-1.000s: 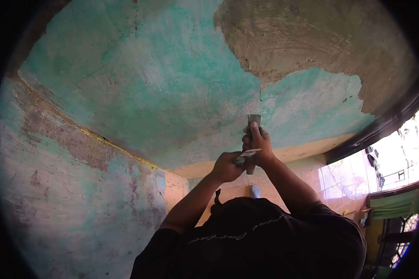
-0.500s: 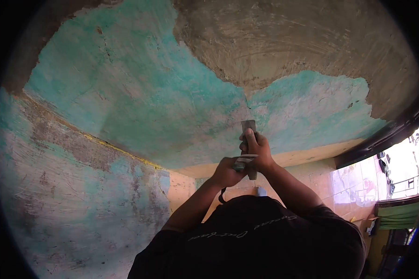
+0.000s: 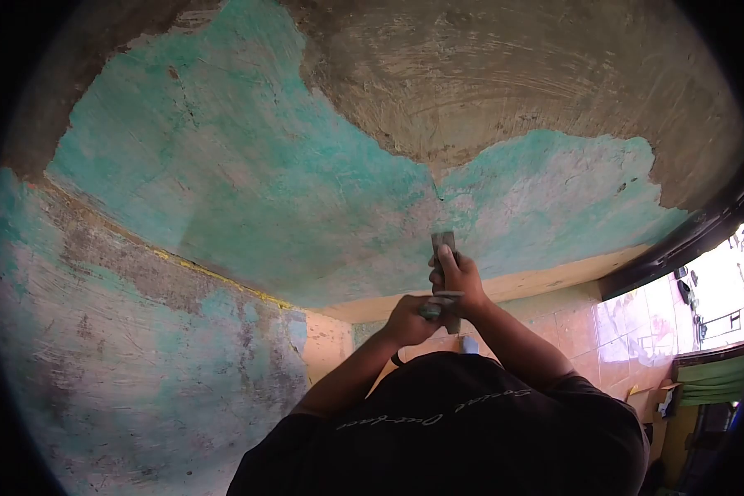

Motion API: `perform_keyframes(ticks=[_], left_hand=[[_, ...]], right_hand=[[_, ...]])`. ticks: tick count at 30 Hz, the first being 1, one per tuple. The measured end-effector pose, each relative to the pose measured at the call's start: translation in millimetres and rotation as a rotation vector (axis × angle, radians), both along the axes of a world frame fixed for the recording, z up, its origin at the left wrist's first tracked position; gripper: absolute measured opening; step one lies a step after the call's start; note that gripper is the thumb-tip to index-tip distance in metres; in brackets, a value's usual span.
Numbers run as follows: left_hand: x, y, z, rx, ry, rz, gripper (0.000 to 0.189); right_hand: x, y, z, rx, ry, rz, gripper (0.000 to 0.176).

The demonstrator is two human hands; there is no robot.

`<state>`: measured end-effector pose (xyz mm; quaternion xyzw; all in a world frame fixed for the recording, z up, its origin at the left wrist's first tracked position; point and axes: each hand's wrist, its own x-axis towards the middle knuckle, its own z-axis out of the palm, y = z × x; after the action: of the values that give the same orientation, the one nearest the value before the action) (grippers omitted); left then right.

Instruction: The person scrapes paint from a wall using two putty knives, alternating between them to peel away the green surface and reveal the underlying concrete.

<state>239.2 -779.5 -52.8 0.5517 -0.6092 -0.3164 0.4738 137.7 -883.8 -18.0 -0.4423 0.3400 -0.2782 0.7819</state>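
My right hand (image 3: 458, 283) is wrapped round a grey flat-ended block or tool (image 3: 443, 240), its thumb along the upper face. My left hand (image 3: 411, 319), just left of and below it, is closed on a green-ended handle (image 3: 429, 310). A thin pale edge (image 3: 448, 294) runs from that handle across by my right wrist. Both hands are close together in front of the chest. Beyond them stands a wall with turquoise paint (image 3: 306, 198) and a large bare grey-brown plaster patch (image 3: 488, 74). A fine crack (image 3: 439, 186) runs down from the patch's lower tip.
A second scraped wall (image 3: 165, 355) meets the first at a yellowish corner line on the left. Pinkish tiles (image 3: 574, 331) lie beyond my right arm. At the right are a dark curved frame (image 3: 678, 256), a bright opening, green cloth (image 3: 715, 382) and a cardboard box (image 3: 655, 398).
Both hands and the tools have moved slightly lower in the view. The thin pale edge looks flatter and narrower than before. The grips are unchanged.
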Motion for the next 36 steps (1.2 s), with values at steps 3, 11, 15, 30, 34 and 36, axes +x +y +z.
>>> perform_keyframes(ticks=[3, 11, 15, 30, 34, 36], left_hand=[[-10, 15, -5, 0.071, 0.006, -0.001, 0.023], [6, -6, 29, 0.079, -0.056, -0.034, 0.021], [-8, 10, 1, 0.084, -0.059, -0.005, 0.025], [-9, 6, 3, 0.072, -0.163, 0.010, 0.025], [5, -10, 35, 0.090, 0.017, -0.015, 0.020], [8, -13, 38, 0.115, -0.012, -0.036, 0.020]], right_hand=[[-3, 8, -12, -0.052, 0.104, -0.023, 0.039], [5, -8, 16, -0.012, -0.058, -0.002, 0.037], [-6, 8, -6, -0.044, 0.058, -0.027, 0.037], [-11, 7, -4, -0.067, 0.126, -0.006, 0.037], [8, -10, 30, -0.154, -0.036, 0.025, 0.036], [8, -13, 21, -0.171, -0.018, 0.024, 0.036]])
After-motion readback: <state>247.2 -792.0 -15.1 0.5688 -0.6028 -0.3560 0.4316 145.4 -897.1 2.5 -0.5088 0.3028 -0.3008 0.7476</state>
